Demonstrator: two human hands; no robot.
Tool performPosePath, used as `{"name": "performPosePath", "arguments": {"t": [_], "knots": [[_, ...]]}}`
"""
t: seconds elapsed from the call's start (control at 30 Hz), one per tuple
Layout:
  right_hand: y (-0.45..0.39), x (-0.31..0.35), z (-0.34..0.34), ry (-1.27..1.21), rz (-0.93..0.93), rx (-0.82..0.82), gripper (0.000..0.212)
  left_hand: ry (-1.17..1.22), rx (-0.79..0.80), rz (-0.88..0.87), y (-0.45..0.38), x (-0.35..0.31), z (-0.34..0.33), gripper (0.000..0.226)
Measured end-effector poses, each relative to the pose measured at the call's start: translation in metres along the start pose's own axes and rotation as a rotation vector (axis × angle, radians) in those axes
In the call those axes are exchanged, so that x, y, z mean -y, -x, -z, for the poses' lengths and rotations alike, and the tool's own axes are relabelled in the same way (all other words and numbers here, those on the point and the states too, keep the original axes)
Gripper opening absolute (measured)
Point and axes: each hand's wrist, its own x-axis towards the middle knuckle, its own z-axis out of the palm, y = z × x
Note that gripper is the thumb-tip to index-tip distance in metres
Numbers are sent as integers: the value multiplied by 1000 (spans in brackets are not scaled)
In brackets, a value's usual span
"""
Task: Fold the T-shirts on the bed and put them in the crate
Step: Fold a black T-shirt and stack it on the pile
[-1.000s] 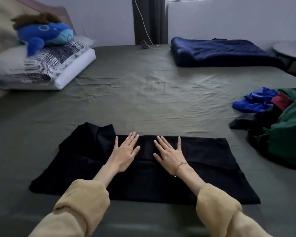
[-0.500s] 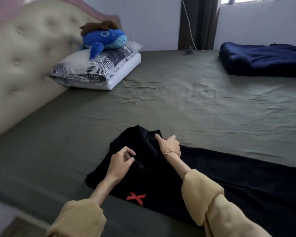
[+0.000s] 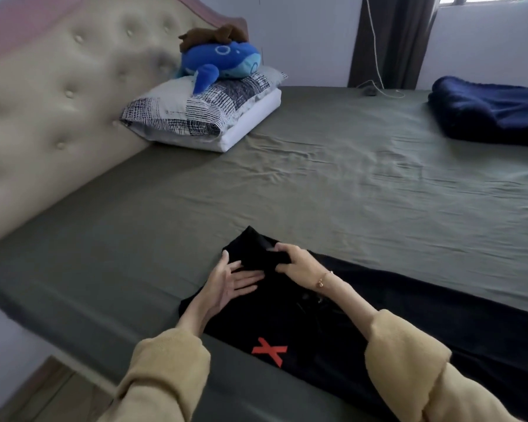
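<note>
Tufted beige headboard (image 3: pixel 58 95) at left. Patterned pillow (image 3: pixel 201 109) stacked on white pillow (image 3: pixel 247 123) against it. Blue whale plush (image 3: pixel 221 63) on top, brown plush (image 3: pixel 215 35) on whale. Folded navy blanket (image 3: pixel 494 112) far right. Dark curtain (image 3: pixel 390 41), white cable (image 3: pixel 375 47) hanging beside it.

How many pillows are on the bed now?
2, stacked by the headboard: a patterned pillow on a white pillow. The plush toy lies on top; more may be hidden.

Home bedroom: bed (image 3: pixel 317 193), tufted headboard (image 3: pixel 58 102), pillows (image 3: pixel 201 117), plush toy (image 3: pixel 220 60).
</note>
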Motion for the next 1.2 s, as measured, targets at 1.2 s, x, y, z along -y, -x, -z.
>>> {"name": "performPosePath", "arguments": {"t": [1.2], "knots": [[-37,-19,5,235,-190,-160,31,200,-257,-35,-6,2,-7,23]]}}
